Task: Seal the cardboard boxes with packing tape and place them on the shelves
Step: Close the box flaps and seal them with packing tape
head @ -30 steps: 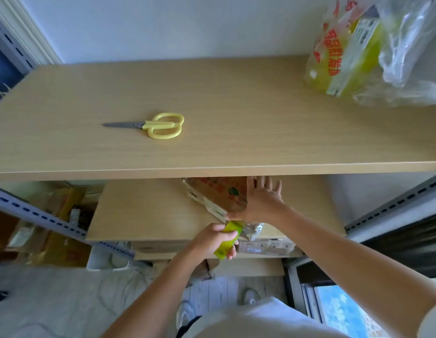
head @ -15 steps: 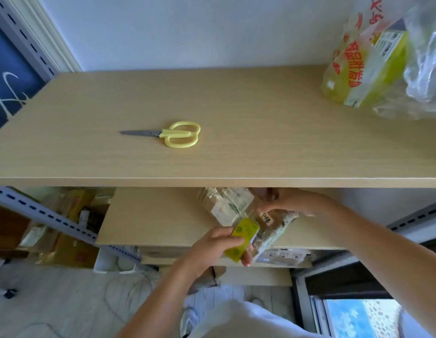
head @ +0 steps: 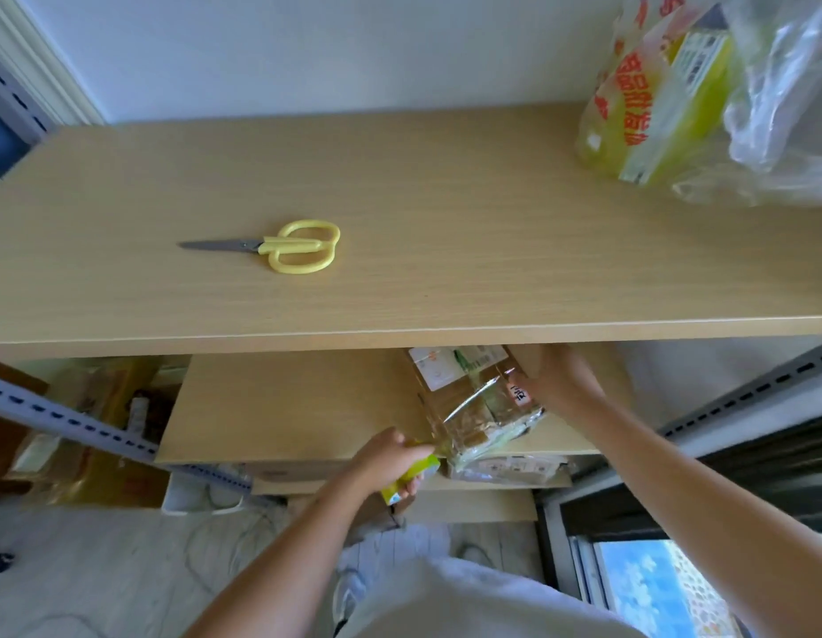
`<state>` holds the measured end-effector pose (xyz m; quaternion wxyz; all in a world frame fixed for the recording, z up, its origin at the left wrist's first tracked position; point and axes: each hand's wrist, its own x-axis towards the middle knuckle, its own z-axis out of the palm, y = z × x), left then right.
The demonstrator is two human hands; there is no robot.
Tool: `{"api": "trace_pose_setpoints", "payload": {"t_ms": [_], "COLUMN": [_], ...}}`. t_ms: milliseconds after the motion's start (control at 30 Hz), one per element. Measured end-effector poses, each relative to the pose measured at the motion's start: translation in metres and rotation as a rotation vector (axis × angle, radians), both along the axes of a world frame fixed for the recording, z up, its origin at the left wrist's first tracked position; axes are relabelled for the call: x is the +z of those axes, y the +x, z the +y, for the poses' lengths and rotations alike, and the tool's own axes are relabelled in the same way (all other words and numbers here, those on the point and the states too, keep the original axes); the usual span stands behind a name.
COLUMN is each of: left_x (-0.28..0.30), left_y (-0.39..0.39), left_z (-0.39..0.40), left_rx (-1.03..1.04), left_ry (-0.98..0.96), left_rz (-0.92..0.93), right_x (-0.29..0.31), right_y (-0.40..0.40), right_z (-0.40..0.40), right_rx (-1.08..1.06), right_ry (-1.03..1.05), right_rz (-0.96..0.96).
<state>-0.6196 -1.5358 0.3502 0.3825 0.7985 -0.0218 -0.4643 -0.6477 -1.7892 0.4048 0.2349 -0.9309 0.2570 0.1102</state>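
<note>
A small cardboard box (head: 464, 402) with white labels and shiny clear tape lies on the second shelf (head: 285, 407), partly hidden under the top shelf. My right hand (head: 554, 377) holds the box's right side, fingers curled round its edge. My left hand (head: 390, 462) grips a yellow-green tape dispenser (head: 413, 476) at the box's near left corner. A strip of clear tape runs from the dispenser up over the box.
The top shelf (head: 446, 250) carries yellow-handled scissors (head: 289, 246) at the left middle and a plastic bag with a yellow package (head: 667, 99) at the far right. Slotted metal uprights (head: 78, 425) flank the shelves. More boxes (head: 506, 467) sit on a lower shelf.
My right hand shifted from the box's top to its right side and turned the box. My left hand drew the dispenser down and left to the near corner, stretching tape.
</note>
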Motion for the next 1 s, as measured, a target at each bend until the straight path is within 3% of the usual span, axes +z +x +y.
{"api": "trace_pose_setpoints", "payload": {"t_ms": [67,200,300,367,467,567,633,767,900,1000], "left_x": [-0.002,-0.005,-0.003,0.002,0.02,0.056,0.079,0.097,0.077,0.051], "left_y": [0.003,0.01,0.009,0.006,0.001,0.003,0.011,0.035,0.028,0.017], "left_z": [-0.009,-0.014,-0.006,0.003,0.018,0.019,0.01,0.005,-0.004,-0.017], "left_rx": [0.025,-0.027,-0.1,-0.159,-0.132,-0.169,-0.257,-0.418,-0.485,-0.423], "left_ry": [-0.006,0.001,-0.026,-0.145,-0.379,-0.47,-0.429,-0.041,0.089,0.09], "left_rz": [0.011,-0.004,-0.047,-0.008,0.041,-0.074,-0.157,-0.494,-0.439,-0.394], "right_x": [0.002,-0.02,-0.023,-0.019,-0.012,-0.002,-0.001,-0.018,-0.026,-0.024], "right_y": [-0.006,0.0,0.006,0.005,0.009,0.001,-0.012,-0.043,-0.062,-0.063], "right_z": [0.031,0.084,0.092,0.082,0.042,0.001,-0.013,-0.032,-0.037,-0.033], "right_rx": [0.113,0.13,0.079,0.083,0.065,0.027,0.021,-0.116,-0.2,-0.224], "right_ry": [-0.144,-0.168,-0.212,-0.194,-0.018,0.385,0.615,0.842,0.936,0.879], "right_rz": [0.071,0.334,0.33,0.306,0.258,0.194,0.185,0.199,0.179,0.103]}}
